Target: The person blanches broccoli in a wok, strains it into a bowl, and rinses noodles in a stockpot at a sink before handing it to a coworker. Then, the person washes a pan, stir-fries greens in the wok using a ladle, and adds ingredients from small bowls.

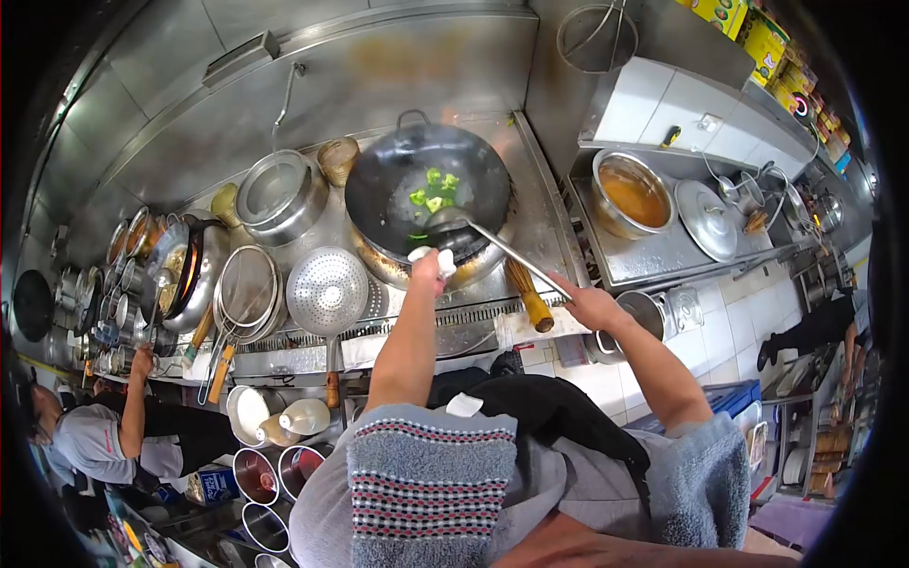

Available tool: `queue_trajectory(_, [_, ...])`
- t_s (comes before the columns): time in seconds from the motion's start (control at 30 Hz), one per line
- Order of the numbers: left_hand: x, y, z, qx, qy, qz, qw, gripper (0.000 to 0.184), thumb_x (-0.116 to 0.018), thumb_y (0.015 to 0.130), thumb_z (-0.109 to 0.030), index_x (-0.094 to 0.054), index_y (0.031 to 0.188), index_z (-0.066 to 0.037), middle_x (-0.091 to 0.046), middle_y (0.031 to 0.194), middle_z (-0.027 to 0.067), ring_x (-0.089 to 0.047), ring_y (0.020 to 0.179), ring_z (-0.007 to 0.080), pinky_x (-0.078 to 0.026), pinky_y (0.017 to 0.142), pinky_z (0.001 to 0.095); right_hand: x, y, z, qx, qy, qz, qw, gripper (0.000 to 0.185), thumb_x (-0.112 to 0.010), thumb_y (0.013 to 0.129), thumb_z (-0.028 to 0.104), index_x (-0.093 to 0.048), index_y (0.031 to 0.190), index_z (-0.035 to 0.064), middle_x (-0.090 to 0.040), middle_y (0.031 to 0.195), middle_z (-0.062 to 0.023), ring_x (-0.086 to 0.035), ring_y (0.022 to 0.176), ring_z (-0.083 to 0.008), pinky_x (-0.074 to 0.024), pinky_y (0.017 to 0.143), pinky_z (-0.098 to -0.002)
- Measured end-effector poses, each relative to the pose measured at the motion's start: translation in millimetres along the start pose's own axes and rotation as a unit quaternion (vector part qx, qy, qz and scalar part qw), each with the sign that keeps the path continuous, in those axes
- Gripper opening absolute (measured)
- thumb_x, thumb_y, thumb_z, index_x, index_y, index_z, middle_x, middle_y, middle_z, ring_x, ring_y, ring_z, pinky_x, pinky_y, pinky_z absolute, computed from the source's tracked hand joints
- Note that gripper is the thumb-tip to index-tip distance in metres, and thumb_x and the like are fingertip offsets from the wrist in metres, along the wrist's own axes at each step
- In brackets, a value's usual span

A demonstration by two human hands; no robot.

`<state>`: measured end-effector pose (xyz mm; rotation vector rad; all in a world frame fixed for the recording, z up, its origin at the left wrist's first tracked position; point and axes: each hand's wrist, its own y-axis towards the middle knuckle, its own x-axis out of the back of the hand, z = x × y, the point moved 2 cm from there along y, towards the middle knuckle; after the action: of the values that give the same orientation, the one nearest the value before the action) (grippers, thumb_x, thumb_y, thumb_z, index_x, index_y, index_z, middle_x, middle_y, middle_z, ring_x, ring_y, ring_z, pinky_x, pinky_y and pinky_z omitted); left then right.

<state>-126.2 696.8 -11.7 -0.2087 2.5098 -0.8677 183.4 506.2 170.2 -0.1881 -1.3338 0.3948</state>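
A large dark wok (379,180) sits on the stove, with several green vegetable pieces (434,197) inside. My left hand (431,269) is closed on a white cloth (447,263) at the wok's near rim. The fingers of my right hand (592,308) are wrapped round the handle of a metal ladle (516,254). The bowl of the ladle rests inside the wok, close beside the greens.
Left of the wok are a perforated skimmer (327,289), mesh strainers (248,289) and a lidded pot (280,197). A brush (538,308) lies nearer me. A pot of orange liquid (632,197) stands right. A co-worker (104,440) works at left.
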Motion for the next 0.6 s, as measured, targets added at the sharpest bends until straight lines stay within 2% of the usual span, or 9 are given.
queue_trajectory(0.03, [-1,-27,-4,-0.009,0.066,-0.005,0.998,0.023,-0.053,0.096,-0.024,-0.054,0.112,-0.007,-0.065,0.094,0.0093,-0.066,0.076,0.0241,-0.057,0.063,0.0451,15,-9,6,0.010,-0.006,0.027,1.000,0.075,-0.053,0.088,0.019,-0.014,0.151,0.0305,-0.065,0.092,-0.0250,-0.063,0.088,-0.0426,-0.0480,0.078,-0.0519])
queue_trajectory(0.1, [19,-93,29,-0.024,-0.094,0.073,0.993,0.030,-0.048,0.099,-0.025,-0.051,0.123,-0.007,-0.064,0.109,0.0111,-0.066,0.095,0.0264,-0.057,0.074,0.0442,40,-44,8,0.031,-0.032,0.106,0.993,0.077,-0.053,0.089,0.018,-0.010,0.151,0.0341,-0.065,0.092,-0.0247,-0.063,0.087,-0.0440,-0.0480,0.079,-0.0528])
queue_trajectory(0.13, [11,-142,29,-0.040,-0.143,0.111,0.983,0.033,-0.047,0.100,-0.026,-0.049,0.127,-0.008,-0.063,0.115,0.0113,-0.066,0.098,0.0272,-0.057,0.078,0.0439,51,-52,-7,0.083,-0.024,0.131,0.988,0.082,-0.056,0.086,0.014,-0.011,0.151,0.0358,-0.061,0.116,-0.0251,-0.063,0.093,-0.0407,-0.0492,0.083,-0.0462])
queue_trajectory(0.17, [-2,-149,10,-0.064,-0.123,0.123,0.983,0.031,-0.046,0.100,-0.027,-0.051,0.125,-0.009,-0.064,0.111,0.0101,-0.066,0.093,0.0262,-0.057,0.074,0.0433,64,-40,-22,0.171,0.000,0.113,0.979,0.083,-0.055,0.086,0.013,-0.010,0.151,0.0365,-0.058,0.123,-0.0231,-0.063,0.095,-0.0402,-0.0486,0.086,-0.0450])
queue_trajectory(0.23, [-1,-132,6,-0.048,-0.080,0.096,0.991,0.027,-0.047,0.099,-0.029,-0.054,0.117,-0.010,-0.065,0.101,0.0075,-0.066,0.085,0.0238,-0.055,0.064,0.0418,86,-17,-28,0.205,0.037,0.145,0.967,0.083,-0.054,0.086,0.013,-0.010,0.151,0.0377,-0.057,0.126,-0.0226,-0.063,0.098,-0.0393,-0.0481,0.088,-0.0441])
queue_trajectory(0.37, [-4,-52,-22,-0.009,0.011,0.043,0.999,0.023,-0.051,0.094,-0.027,-0.055,0.107,-0.009,-0.064,0.088,0.0052,-0.064,0.074,0.0213,-0.049,0.050,0.0403,70,52,28,0.136,-0.033,0.093,0.986,0.082,-0.051,0.086,0.010,-0.010,0.151,0.0384,-0.062,0.111,-0.0272,-0.064,0.093,-0.0396,-0.0496,0.083,-0.0463])
queue_trajectory(0.47, [40,-80,30,-0.032,-0.013,0.077,0.996,0.023,-0.051,0.093,-0.025,-0.055,0.110,-0.009,-0.064,0.089,0.0051,-0.065,0.076,0.0218,-0.052,0.055,0.0425,15,51,40,0.043,-0.045,-0.002,0.998,0.087,-0.050,0.080,0.004,-0.012,0.151,0.0379,-0.067,0.093,-0.0236,-0.066,0.083,-0.0380,-0.0513,0.074,-0.0491])
queue_trajectory(0.53, [53,-130,70,0.009,-0.028,-0.015,0.999,0.016,-0.048,0.097,-0.028,-0.057,0.102,-0.015,-0.065,0.084,0.0013,-0.064,0.072,0.0183,-0.052,0.056,0.0371,3,28,43,0.028,-0.053,-0.019,0.998,0.085,-0.050,0.081,0.006,-0.014,0.150,0.0388,-0.067,0.090,-0.0222,-0.066,0.081,-0.0381,-0.0513,0.073,-0.0496])
queue_trajectory(0.6, [35,-162,51,0.007,-0.081,0.007,0.997,0.015,-0.047,0.097,-0.027,-0.057,0.099,-0.015,-0.064,0.082,0.0012,-0.063,0.069,0.0183,-0.052,0.055,0.0356,4,18,35,0.040,-0.042,-0.005,0.998,0.084,-0.049,0.081,0.007,-0.014,0.150,0.0387,-0.066,0.087,-0.0223,-0.065,0.079,-0.0380,-0.0512,0.072,-0.0494])
